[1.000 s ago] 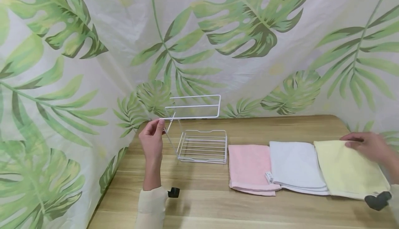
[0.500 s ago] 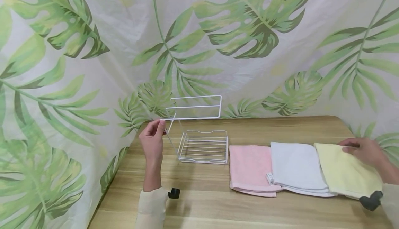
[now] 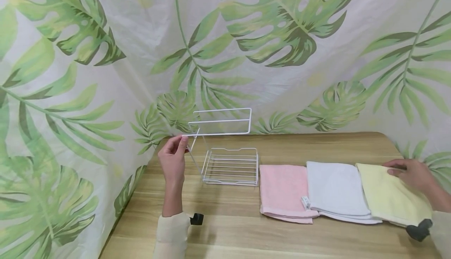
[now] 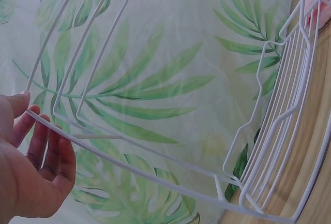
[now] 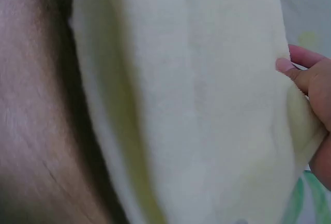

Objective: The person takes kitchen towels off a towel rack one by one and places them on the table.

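Observation:
In the head view my left hand (image 3: 172, 158) pinches the top front corner of a white wire rack (image 3: 230, 182) between thumb and fingers. The rack stands upright, with a slatted basket at the bottom and an open wire frame above. Its bent upper bars (image 4: 95, 43) show in the left wrist view. My right hand (image 3: 415, 175) pinches the far right edge of a folded yellow towel (image 3: 391, 196), thumb on top. The same towel (image 5: 217, 100) fills much of the right wrist view, its folded layers slightly apart on the left side. Its left edge lies along the white towel (image 3: 338, 188).
A folded pink towel (image 3: 284, 188) with a small white label (image 3: 305, 202) lies between the rack and the white towel. All rest on a wooden table (image 3: 229, 227). A leaf-printed cloth (image 3: 275, 83) hangs behind and at the sides.
My right hand has moved a little left with the yellow towel, bringing it closer against the white one. My left hand keeps its hold on the rack, which stays in place.

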The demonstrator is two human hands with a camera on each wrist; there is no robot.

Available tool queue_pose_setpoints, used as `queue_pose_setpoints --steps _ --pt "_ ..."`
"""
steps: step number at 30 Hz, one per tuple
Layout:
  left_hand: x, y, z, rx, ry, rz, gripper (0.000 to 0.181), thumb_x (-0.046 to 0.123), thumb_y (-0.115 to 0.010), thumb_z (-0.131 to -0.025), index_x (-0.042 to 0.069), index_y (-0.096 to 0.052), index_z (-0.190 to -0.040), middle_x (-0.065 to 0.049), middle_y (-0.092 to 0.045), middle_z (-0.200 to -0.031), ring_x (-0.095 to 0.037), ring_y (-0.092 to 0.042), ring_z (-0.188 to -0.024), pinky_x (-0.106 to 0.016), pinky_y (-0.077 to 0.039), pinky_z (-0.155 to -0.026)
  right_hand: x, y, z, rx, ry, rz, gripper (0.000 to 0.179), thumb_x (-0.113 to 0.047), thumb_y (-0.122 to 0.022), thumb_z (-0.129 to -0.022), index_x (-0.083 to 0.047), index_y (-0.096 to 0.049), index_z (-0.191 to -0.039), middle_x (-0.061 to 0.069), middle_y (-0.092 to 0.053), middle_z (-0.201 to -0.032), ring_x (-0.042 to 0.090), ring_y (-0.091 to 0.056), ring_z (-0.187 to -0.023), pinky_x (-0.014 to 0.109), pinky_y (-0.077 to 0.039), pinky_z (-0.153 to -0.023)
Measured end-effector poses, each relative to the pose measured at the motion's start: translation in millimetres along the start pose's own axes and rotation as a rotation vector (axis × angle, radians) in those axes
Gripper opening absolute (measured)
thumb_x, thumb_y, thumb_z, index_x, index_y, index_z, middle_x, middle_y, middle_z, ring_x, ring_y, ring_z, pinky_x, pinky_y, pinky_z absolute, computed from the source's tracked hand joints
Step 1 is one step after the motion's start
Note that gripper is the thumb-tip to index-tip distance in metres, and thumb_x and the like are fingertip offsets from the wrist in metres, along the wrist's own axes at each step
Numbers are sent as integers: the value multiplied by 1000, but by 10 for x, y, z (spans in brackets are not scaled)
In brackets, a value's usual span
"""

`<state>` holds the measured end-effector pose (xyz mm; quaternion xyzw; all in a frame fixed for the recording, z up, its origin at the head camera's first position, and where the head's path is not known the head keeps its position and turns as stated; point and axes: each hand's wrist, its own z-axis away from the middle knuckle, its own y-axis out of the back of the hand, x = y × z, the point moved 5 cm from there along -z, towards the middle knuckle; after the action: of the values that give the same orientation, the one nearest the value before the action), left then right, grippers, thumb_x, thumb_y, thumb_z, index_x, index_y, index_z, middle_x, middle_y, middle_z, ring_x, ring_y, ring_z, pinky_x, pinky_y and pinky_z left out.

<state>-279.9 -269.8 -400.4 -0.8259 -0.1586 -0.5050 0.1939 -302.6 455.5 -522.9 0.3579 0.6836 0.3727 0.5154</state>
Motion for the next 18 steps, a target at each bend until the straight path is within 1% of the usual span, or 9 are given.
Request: queue_pose_setpoints --steps 5,9,12,13,14,15,16,17,18 --pt "-11 14 -14 -36 28 -52 28 16 -79 -100 -8 -75 -113 9 -72 -84 -5 -66 -75 -20 -63 -69 -81 135 67 -1 17 27 23 -9 -76 -98 8 -74 -113 44 -69 -115 68 -63 -101 77 -51 -75" --pt "1 59 -1 -81 35 -148 29 18 -77 -101 -6 -75 -118 14 -72 -89 -4 -66 -81 -19 -63 -72 -196 269 219 48 58 76 28 -10 -74 -99 12 -70 -117 47 -65 -119 70 -61 -100 82 -49 -72" --pt "9 121 12 -125 14 -240 30 21 -77 -102 -2 -75 -120 10 -73 -96 -2 -67 -86 -14 -60 -74 -294 323 392 114 78 44 33 -12 -72 -101 15 -65 -119 51 -60 -120 68 -61 -95 88 -46 -77" --pt "18 151 20 -137 -3 -276 29 22 -77 -102 -1 -76 -120 7 -74 -99 -1 -67 -88 -12 -59 -75 -320 329 455 144 74 9 35 -12 -71 -102 16 -63 -120 52 -59 -121 53 -69 -97 90 -43 -81" --pt "31 186 28 -145 -27 -321 29 22 -78 -102 1 -76 -121 3 -75 -102 -1 -68 -90 -10 -58 -75 -356 333 520 183 74 -11 35 -13 -71 -102 16 -64 -122 52 -58 -121 49 -69 -96 91 -41 -85" --pt "45 222 37 -154 -54 -368 28 22 -78 -101 2 -77 -122 -2 -76 -105 -2 -69 -92 -8 -57 -76 -390 332 588 220 78 -40 36 -12 -71 -103 16 -62 -124 53 -56 -122 38 -72 -109 93 -38 -91" --pt "62 262 45 -164 -88 -415 28 21 -79 -100 3 -77 -122 -6 -77 -107 -5 -70 -94 -8 -57 -77 -413 324 654 262 78 -73 35 -11 -71 -103 10 -65 -130 41 -61 -135 22 -71 -121 87 -36 -108" --pt "82 301 60 -176 -126 -468 29 20 -80 -100 4 -77 -123 -10 -77 -110 -9 -71 -97 -9 -58 -78 -435 314 717 302 83 -95 36 -10 -70 -103 -1 -67 -137 24 -64 -147 2 -66 -128 76 -35 -123" --pt "101 341 76 -187 -165 -531 30 19 -81 -99 4 -76 -124 -13 -77 -112 -14 -73 -99 -13 -60 -79 -464 299 782 327 81 -122 41 -9 -68 -104 -6 -63 -144 3 -59 -157 -10 -49 -140 69 -22 -132"
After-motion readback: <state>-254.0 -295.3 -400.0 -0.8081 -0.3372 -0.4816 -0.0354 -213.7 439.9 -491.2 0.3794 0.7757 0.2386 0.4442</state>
